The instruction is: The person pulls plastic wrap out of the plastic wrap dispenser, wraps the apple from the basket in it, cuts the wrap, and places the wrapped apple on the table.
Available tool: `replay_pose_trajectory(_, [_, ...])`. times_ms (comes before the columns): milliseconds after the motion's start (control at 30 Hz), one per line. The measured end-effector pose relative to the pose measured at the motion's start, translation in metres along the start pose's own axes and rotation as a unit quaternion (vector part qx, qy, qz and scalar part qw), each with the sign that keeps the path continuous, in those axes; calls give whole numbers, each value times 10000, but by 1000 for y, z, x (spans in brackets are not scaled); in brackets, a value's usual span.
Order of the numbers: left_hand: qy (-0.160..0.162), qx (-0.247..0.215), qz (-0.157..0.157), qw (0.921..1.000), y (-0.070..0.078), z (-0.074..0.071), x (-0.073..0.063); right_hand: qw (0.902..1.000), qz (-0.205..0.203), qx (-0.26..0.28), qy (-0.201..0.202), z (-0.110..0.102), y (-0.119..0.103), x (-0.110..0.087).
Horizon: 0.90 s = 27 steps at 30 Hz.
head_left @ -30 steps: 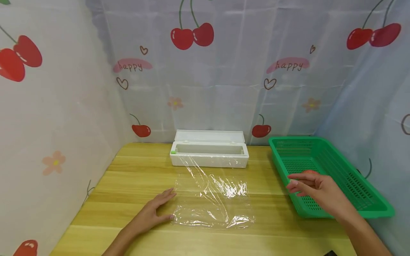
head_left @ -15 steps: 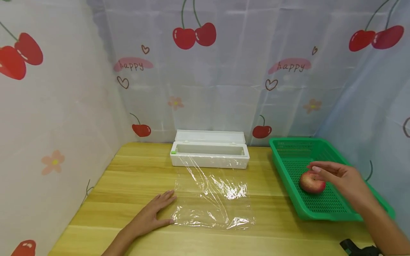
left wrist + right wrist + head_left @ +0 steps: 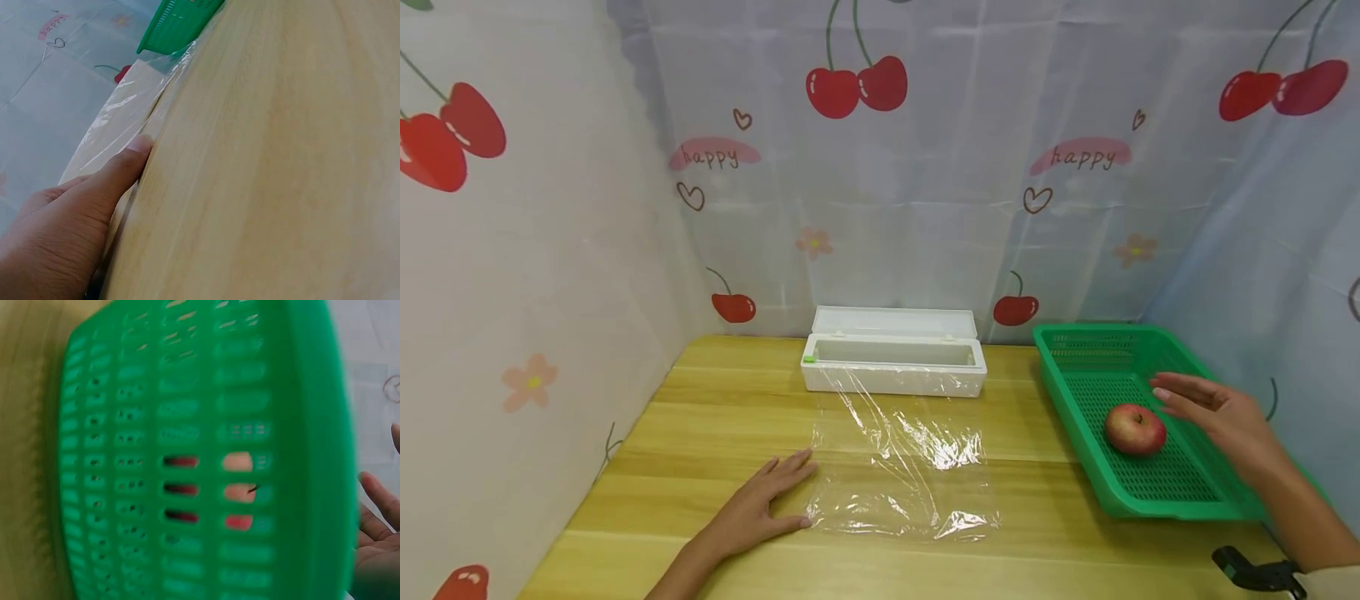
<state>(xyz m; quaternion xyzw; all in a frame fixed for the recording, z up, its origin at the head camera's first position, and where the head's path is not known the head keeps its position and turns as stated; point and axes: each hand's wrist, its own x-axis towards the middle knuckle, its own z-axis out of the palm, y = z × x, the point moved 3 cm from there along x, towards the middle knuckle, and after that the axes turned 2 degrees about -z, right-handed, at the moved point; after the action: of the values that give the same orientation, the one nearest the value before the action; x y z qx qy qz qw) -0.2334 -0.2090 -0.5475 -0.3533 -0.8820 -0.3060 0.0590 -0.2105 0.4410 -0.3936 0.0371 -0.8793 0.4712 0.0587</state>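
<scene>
A sheet of clear plastic wrap (image 3: 898, 479) lies on the wooden table, running out from a white dispenser box (image 3: 891, 381) with its lid up. My left hand (image 3: 752, 508) rests flat at the sheet's left edge, fingers spread; in the left wrist view its thumb (image 3: 134, 147) touches the wrap's corner. To the right, a red apple (image 3: 1135, 431) sits stem up in a green slotted basket (image 3: 1078, 446). Over the basket's right side hovers my right hand (image 3: 1232, 425), holding nothing, fingers loosely bent and apart from the apple. Through the basket wall (image 3: 306, 444), the right wrist view shows bits of the apple.
A curtain printed with cherries (image 3: 925, 208) hangs behind the table and along both sides. The dispenser box stands close to it at the back. A black strap-like piece (image 3: 1258, 575) shows by my right wrist at the lower right.
My right hand has moved right, from the basket's left rim to over its right side, and the apple inside has come into view. My left hand stays almost still beside the wrap.
</scene>
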Motion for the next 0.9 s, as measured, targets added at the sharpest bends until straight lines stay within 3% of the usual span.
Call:
replay_pose_trajectory(200, [-107, -53, -151, 9998, 1, -3, 2, 9984, -16, -560, -14, -9, 27, 4])
replay_pose_trajectory(467, [-170, -143, -266, 9994, 1, -2, 2, 9939, -274, -1011, -358, -9, 53, 17])
replay_pose_trajectory(667, [-139, -161, -243, 9995, 2, -2, 1, 9868, -10, -1478, -657, -4, 66, 22])
replay_pose_trajectory(900, [-143, -182, -226, 9995, 4, -2, 0, 9844, -159, -1388, -1069, -1, 73, 25])
